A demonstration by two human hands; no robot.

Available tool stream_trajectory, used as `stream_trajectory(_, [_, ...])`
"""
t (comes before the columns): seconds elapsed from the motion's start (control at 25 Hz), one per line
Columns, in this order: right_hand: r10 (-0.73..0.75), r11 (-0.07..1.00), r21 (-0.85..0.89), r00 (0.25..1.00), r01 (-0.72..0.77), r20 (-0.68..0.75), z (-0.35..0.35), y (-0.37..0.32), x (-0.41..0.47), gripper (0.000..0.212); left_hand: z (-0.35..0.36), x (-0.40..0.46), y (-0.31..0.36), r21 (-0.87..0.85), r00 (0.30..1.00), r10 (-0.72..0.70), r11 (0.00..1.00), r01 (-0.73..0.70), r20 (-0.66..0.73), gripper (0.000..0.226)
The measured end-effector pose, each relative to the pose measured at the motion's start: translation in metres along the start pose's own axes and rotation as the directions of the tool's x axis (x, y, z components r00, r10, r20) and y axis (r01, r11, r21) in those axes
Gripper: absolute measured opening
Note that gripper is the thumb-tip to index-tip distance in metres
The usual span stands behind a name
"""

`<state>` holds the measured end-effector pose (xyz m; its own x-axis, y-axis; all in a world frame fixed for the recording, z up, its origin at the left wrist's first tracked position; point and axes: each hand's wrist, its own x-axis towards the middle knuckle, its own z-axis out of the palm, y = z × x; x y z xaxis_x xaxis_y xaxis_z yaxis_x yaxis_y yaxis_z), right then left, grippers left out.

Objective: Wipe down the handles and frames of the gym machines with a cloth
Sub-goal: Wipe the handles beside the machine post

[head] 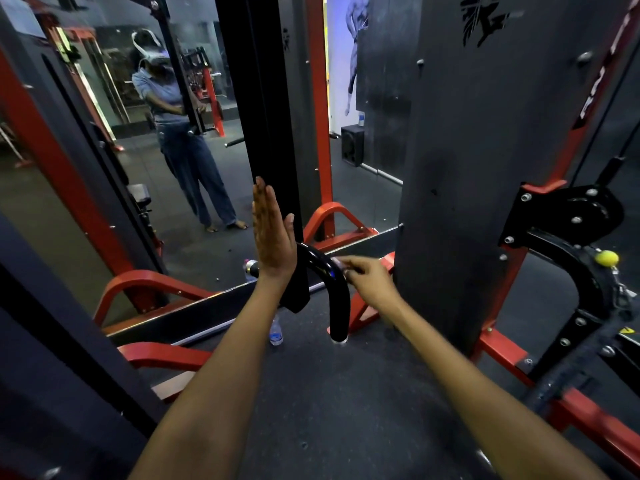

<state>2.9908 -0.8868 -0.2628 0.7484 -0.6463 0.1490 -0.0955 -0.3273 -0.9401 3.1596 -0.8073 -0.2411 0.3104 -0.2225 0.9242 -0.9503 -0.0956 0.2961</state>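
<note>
A black upright post (256,98) of the gym machine stands in front of me. My left hand (272,233) is held flat and upright, fingers straight, with its palm against the post's left side. A dark cloth (294,296) hangs below that hand against the post. A curved black handle bar (334,292) arcs to the right of the post, ending in a chrome cap. My right hand (367,277) reaches to the top of this bar and pinches something small and pale at its fingertips, blurred.
A mirror (104,168) at left reflects me and the red frame. A grey weight-stack shroud (485,150) stands at right with a black pulley (581,213) and yellow ball (606,258). A water bottle (276,332) stands on the black floor. Red base legs (156,282) curve low around.
</note>
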Motion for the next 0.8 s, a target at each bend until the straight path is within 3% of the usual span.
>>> stream_trajectory(0.12, [0.064, 0.994, -0.084, 0.998, -0.062, 0.024, 0.001, 0.026, -0.027, 0.043, -0.004, -0.003, -0.001, 0.053, 1.0, -0.003, 0.999, 0.002, 0.015, 0.067])
stream_trajectory(0.2, [-0.016, 0.983, -0.181, 0.997, 0.003, -0.073, -0.002, 0.013, -0.013, 0.039, -0.006, -0.001, 0.004, 0.152, 1.0, -0.002, 0.988, 0.001, 0.007, 0.067])
stream_trajectory(0.28, [-0.237, 0.956, -0.198, 0.968, 0.217, -0.084, 0.005, -0.027, 0.005, 0.037, -0.007, 0.01, 0.016, 0.278, 0.999, 0.043, 0.96, -0.04, -0.004, 0.069])
stream_trajectory(0.36, [-0.476, 0.852, -0.216, 0.877, 0.478, 0.063, 0.023, -0.051, 0.007, 0.042, -0.006, 0.028, 0.027, 0.401, 0.998, 0.065, 0.914, -0.06, 0.001, 0.067])
stream_trajectory(0.44, [-0.575, 0.766, -0.272, 0.81, 0.583, 0.117, 0.031, -0.038, -0.002, 0.043, -0.005, 0.037, 0.026, 0.485, 0.996, 0.087, 0.872, -0.069, -0.015, 0.066])
stream_trajectory(0.68, [-0.709, 0.6, -0.471, 0.703, 0.647, 0.063, -0.003, 0.009, -0.036, 0.035, -0.008, 0.035, 0.016, 0.459, 0.989, 0.148, 0.878, -0.133, 0.004, 0.061])
stream_trajectory(0.76, [-0.661, 0.661, -0.473, 0.751, 0.582, 0.0, 0.01, -0.019, -0.016, 0.031, -0.008, 0.037, 0.015, 0.403, 0.991, 0.135, 0.907, -0.123, -0.002, 0.065])
stream_trajectory(0.8, [-0.608, 0.692, -0.467, 0.793, 0.55, 0.034, 0.022, -0.038, -0.006, 0.03, -0.008, 0.037, 0.014, 0.375, 0.991, 0.137, 0.918, -0.128, 0.002, 0.066])
